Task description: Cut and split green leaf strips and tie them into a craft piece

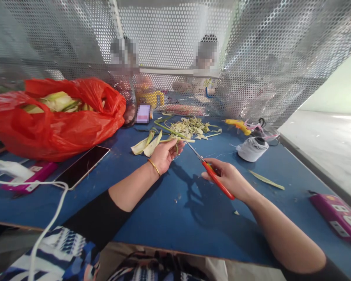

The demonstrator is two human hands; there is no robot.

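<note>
scissors [224, 190] with red handles are held by the right grip [230, 177], its fingers wrapped around them; their tips are pointed at a pale leaf strip [189, 140], pinched by the left grip [165, 155]. just beyond, leaf pieces [190, 127] are heaped on the blue surface [163, 218]. a white thread cone [251, 151] is set to the right, a red plastic bag [89, 130] stuffed with pale leaves to the left.

Red bag [86, 134] clipped by left edge, purple unit [335, 214] by right edge. Small upright screen [143, 114] pixelated. Tips of scissors [213, 175] vs left hand [164, 156]: too small to tell if touching.
</note>
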